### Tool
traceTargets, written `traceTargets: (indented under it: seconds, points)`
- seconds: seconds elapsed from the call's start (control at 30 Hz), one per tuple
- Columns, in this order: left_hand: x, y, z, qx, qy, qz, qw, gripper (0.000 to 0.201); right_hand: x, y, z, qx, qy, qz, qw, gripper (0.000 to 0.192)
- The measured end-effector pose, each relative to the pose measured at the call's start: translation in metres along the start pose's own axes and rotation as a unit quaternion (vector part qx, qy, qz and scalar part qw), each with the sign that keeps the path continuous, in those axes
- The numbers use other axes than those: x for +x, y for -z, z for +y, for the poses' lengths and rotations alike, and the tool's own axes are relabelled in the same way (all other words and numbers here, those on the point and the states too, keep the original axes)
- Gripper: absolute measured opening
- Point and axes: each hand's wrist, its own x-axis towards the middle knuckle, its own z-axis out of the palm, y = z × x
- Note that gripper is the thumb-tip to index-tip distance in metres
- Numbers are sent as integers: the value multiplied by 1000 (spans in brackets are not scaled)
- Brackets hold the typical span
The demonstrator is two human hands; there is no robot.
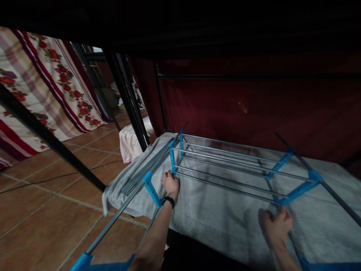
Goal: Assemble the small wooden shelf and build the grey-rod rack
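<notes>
From the head camera, you are looking down at a folding drying rack [225, 165] with thin silver bars and blue plastic joints. It lies across a grey blanket [225, 214] on a low bed, under a dark frame.

Your left hand [170, 185] is on the left side of the rack. Its fingers are curled shut around a blue upright piece [172, 160], just where the silver bars meet it. You wear a black band [168, 200] on that wrist.

Your right hand [278, 225] is at the near right corner. Its fingers look closed around a grey rod near a blue joint [296, 191], but it is dark there, so the grip is hard to see well.

A side wing of the rack [146, 165] is folded down on the left, with its bars bunched together and hanging past the edge of the bed.

What could go wrong: the blue joints fold, so I think your fingers could get pinched if a wing swings shut while you hold it so close to the hinge. The rack could also tip, because the blanket is soft and one wing hangs over the brown floor tiles [56, 210]. The blanket could catch on a bar and get pulled along.

No boxes, bowls or baskets show here, and nothing hangs on the bars.
</notes>
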Motion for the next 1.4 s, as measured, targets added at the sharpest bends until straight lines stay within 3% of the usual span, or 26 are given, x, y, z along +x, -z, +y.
traceTargets:
  seconds: [0.17, 0.27, 0.37, 0.47, 0.67, 0.8, 1.03, 1.17, 1.27, 1.4]
  points:
    - [8, 7, 5, 3, 99, 49, 994, 56, -51, -15, -15, 23, 82, -129, 988, 51]
    - [22, 16, 14, -13, 121, 56, 991, 52, -63, -13, -19, 21, 122, -140, 982, 46]
    - [26, 24, 26, -47, 98, 66, 992, 49, -63, -7, -24, 1, 136, -127, 983, 43]
    - [6, 28, 38, -77, 72, 60, 993, 46, -62, -3, -30, -23, 135, -124, 983, 43]
    - [-70, 30, 54, -163, -14, 37, 986, 45, -62, -1, -36, -47, 112, -141, 983, 43]
    - [-89, 46, 74, -253, -84, 6, 964, 39, -61, 2, -41, -51, 109, -143, 982, 42]
    - [-98, 103, 145, -357, -218, -65, 906, 27, -60, 9, -48, -63, 116, -145, 980, 43]
    - [-97, 154, 198, -356, -348, -17, 867, 35, -59, 13, -49, -68, 124, -150, 979, 43]
    - [-71, 188, 238, -301, -400, 64, 863, 43, -56, 15, -51, -66, 121, -156, 978, 43]
    - [3, 214, 285, -171, -419, 113, 884, 54, -54, 17, -53, -49, 100, -169, 979, 44]
